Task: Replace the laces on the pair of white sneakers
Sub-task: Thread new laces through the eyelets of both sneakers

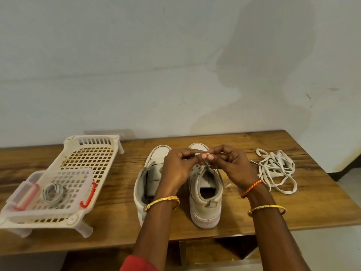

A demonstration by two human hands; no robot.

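Two white sneakers stand side by side on the wooden table (244, 208), heels toward me. The left sneaker (148, 178) has no lace in it. Over the right sneaker (205, 196) my left hand (175, 167) and my right hand (232, 165) meet, both pinching the grey lace (210, 166) that runs up from its eyelets. My fingers hide the lace's ends. A loose heap of white laces (277, 169) lies to the right of the shoes.
At the table's left stands a cream plastic rack (91, 155) holding a clear lidded box (64, 184) with a coiled grey lace (54, 193) inside. The wall runs close behind the table. The table's front edge is near my forearms.
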